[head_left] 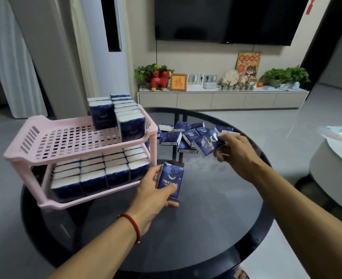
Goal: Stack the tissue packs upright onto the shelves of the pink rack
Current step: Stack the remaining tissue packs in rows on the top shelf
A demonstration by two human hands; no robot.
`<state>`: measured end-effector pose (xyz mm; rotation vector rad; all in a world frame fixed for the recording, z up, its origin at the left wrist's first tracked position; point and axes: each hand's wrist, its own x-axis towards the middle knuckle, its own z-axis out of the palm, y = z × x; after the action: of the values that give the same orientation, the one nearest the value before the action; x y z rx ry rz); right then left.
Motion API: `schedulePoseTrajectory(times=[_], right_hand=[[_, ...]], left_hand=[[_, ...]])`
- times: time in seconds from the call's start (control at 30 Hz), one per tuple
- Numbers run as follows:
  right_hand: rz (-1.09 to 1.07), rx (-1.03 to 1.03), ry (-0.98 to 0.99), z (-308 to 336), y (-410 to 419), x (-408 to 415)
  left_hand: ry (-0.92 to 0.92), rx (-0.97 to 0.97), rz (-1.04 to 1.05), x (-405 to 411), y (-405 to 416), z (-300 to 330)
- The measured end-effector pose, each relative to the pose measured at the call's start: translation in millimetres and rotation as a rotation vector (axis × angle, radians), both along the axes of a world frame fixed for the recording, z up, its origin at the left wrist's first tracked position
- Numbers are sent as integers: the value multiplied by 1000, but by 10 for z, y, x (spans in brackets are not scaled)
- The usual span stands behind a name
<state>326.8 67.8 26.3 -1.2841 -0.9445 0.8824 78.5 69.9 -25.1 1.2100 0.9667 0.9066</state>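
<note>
Tissue packs (188,135) lay loose at twelve o'clock on the table (206,228). My left hand (156,190) gripped one pack (171,180) upright, ready for the pink rack (75,141) at ten o'clock; my right hand (234,150) pinched another (209,142), tilted.

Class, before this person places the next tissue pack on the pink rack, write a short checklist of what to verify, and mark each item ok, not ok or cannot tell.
1. Left hand grips a tissue pack: ok.
2. Right hand holds a second pack: ok.
3. Left-hand pack upright: ok.
4. Right-hand pack upright: not ok, tilted.
5. Free space on the top shelf of the pink rack: ok.
6. Free space on the bottom shelf: cannot tell, front rows look full.
</note>
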Motion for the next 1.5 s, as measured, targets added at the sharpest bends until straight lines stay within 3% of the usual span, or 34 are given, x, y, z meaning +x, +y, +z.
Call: schedulePoseTrajectory(times=[0.13, 0.23, 0.33, 0.5, 0.63, 0.87, 1.13, 1.37, 1.5], right_hand=[[318, -97, -42, 85, -396, -257], [436, -123, -336, 127, -597, -473], [416, -101, -602, 94, -631, -714], [325, -43, -777, -44, -588, -878], [396, -12, -818, -82, -595, -974], [429, 62, -1037, -214, -558, -1064], [434, 78, -972, -291, -496, -1081], [420, 121, -743, -201, -484, -1146], [411, 147, -546, -73, -484, -1217]], left_hand=[[-78, -46, -31, -31, -93, 83], [-190, -123, -42, -70, -158, 172], [-244, -119, -94, -119, -230, 197], [18, 123, -125, -290, -207, 70], [132, 233, -159, -455, -116, 27], [512, 424, -278, -628, -95, -2], [581, 579, -227, -792, -101, 69], [533, 723, -83, -856, -140, 267], [442, 710, -8, -953, -198, 423]])
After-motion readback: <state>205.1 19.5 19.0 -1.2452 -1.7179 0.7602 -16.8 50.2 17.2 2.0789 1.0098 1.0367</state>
